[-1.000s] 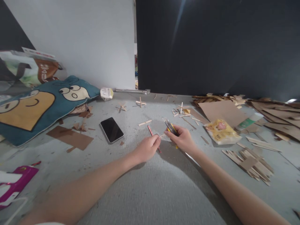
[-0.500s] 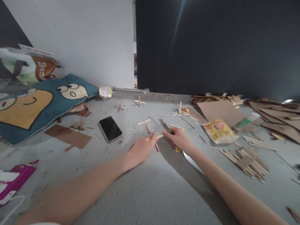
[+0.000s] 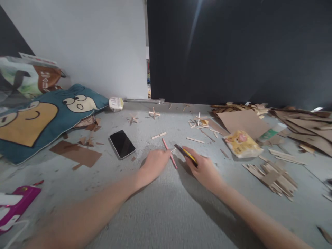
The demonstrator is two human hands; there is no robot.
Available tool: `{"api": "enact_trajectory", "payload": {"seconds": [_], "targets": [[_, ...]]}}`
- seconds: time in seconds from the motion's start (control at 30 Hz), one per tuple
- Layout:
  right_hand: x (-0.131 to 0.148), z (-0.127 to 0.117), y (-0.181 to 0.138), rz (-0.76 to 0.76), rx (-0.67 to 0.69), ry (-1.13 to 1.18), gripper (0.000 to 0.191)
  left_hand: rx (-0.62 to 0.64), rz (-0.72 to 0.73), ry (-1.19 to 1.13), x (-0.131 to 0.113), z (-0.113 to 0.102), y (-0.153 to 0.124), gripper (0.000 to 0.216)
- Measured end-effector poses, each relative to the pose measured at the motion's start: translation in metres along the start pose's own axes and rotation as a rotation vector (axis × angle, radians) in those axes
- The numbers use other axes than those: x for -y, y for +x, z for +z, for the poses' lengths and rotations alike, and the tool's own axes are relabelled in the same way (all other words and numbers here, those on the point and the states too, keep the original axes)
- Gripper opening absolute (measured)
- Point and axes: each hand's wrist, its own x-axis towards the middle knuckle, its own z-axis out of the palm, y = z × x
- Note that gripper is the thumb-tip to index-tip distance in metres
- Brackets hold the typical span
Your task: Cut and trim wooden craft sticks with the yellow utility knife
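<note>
My right hand [image 3: 203, 167] grips a yellow and black utility knife [image 3: 185, 154], its tip pointing up and left, low over the grey floor [image 3: 166, 204]. My left hand [image 3: 155, 162] is curled, knuckles up, pressing down beside a pink pencil [image 3: 169, 153] that lies on the floor between the two hands. A small pale stick shows at the fingertips of the left hand; whether the fingers pinch it is hidden.
A black phone [image 3: 121, 143] lies left of the hands. Loose wooden sticks [image 3: 195, 140] scatter ahead. A yellow packet [image 3: 242, 144], cardboard sheets [image 3: 243, 121] and stacked strips [image 3: 272, 176] sit on the right. A teal cushion [image 3: 38, 121] and brown cardboard scrap [image 3: 76, 153] lie left.
My right hand has come down and back toward me with the knife, which now lies flatter. The left hand stayed by the pencil. One stick ahead now lies free on the floor.
</note>
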Motion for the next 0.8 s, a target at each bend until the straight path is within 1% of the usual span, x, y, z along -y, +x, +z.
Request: {"api": "enact_trajectory", "payload": {"seconds": [0.07,0.17,0.27,0.4,0.47,0.57,0.67,0.8], "targets": [[-0.002,0.0,-0.009,0.03,-0.023,-0.017,0.041,0.042,0.026,0.069,-0.003,-0.002,-0.001,0.021],[-0.004,0.0,-0.017,-0.01,-0.061,-0.004,0.035,0.082,0.038,0.175,-0.012,-0.007,-0.005,0.027],[-0.005,0.0,-0.02,-0.049,-0.04,-0.017,0.034,0.119,0.001,0.244,-0.021,-0.01,-0.01,0.031],[-0.008,-0.001,-0.022,-0.051,-0.062,0.0,0.038,0.126,-0.045,0.259,-0.028,-0.008,-0.016,0.03],[-0.008,-0.002,-0.023,-0.056,-0.054,0.012,0.037,0.137,-0.046,0.301,-0.029,-0.007,-0.017,0.034],[-0.006,-0.002,-0.025,-0.057,-0.024,0.021,0.038,0.192,-0.011,0.376,-0.03,-0.008,-0.016,0.041],[-0.006,-0.001,-0.026,-0.048,-0.006,0.025,0.039,0.214,-0.004,0.378,-0.03,-0.009,-0.015,0.044],[-0.01,0.002,-0.026,-0.052,-0.012,0.042,0.038,0.192,-0.042,0.313,-0.028,-0.008,-0.014,0.041]]}}
